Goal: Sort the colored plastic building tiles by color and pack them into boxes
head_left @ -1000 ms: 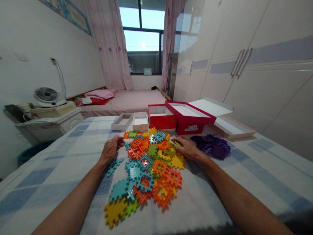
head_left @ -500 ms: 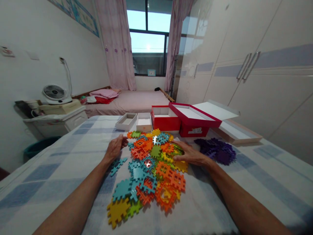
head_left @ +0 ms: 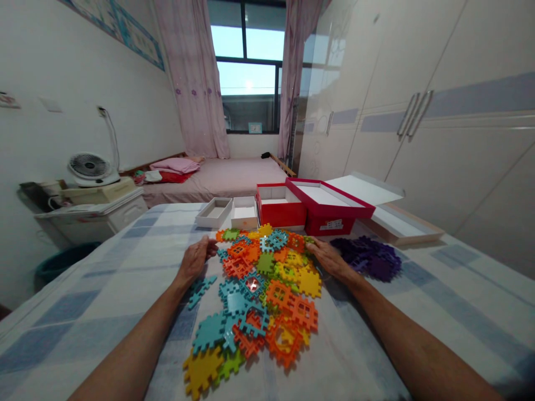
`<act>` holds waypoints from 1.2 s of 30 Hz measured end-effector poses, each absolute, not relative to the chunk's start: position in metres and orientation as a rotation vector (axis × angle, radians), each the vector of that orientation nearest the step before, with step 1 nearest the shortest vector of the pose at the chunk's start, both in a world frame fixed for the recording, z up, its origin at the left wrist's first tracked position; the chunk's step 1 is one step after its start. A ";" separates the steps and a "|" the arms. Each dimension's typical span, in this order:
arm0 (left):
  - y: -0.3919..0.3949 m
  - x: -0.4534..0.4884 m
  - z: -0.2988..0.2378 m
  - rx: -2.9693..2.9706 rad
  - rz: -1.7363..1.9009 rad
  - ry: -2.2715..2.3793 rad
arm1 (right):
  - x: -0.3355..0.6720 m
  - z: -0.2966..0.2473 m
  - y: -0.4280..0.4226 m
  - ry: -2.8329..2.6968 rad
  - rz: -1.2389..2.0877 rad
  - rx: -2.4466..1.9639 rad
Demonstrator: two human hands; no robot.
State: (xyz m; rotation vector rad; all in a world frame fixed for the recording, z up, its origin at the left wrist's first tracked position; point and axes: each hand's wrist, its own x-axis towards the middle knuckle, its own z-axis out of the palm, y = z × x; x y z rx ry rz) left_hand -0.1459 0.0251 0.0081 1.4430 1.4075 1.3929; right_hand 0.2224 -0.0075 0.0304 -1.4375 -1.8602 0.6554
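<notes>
A pile of toothed plastic building pieces (head_left: 236, 301) in orange, blue, yellow and green lies in front of me. My left hand (head_left: 196, 258) rests on its side at the far left edge of the pile, fingers loosely bent beside an orange piece (head_left: 220, 236) and holding nothing visible. At the far right edge, my right hand (head_left: 328, 257) has its fingertips together on a small green piece (head_left: 309, 240), partly hidden by the fingers. Near my left wrist lies a separate blue piece (head_left: 201, 291).
A heap of purple pieces (head_left: 370, 258) lies right of my right hand. Behind the pile stand two small white boxes (head_left: 214, 211), a red box (head_left: 281, 214), a crimson box (head_left: 334, 224) with a lid on top, and a pale open box (head_left: 412, 240). A checked cloth (head_left: 121, 267) covers the table.
My right hand has moved from over the yellow and green pieces to the far right edge, its spread fingers closing together. My left hand stays nearly in place. The view tilts up slightly.
</notes>
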 end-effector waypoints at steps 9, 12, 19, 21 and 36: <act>0.025 -0.147 0.008 1.444 1.378 1.401 | 0.218 0.036 -0.016 -1.853 0.321 -1.448; 0.026 -0.147 0.007 1.467 1.373 1.411 | 0.220 0.041 -0.016 -1.795 0.307 -1.429; 0.027 -0.152 0.007 1.467 1.280 1.424 | 0.258 0.070 -0.029 -1.584 0.422 -1.341; 0.027 -0.152 0.010 1.438 1.244 1.447 | 0.290 0.074 -0.038 -1.640 0.212 -1.449; 0.019 -0.144 0.017 1.435 1.270 1.483 | 0.449 0.014 -0.074 -1.580 -0.292 -2.271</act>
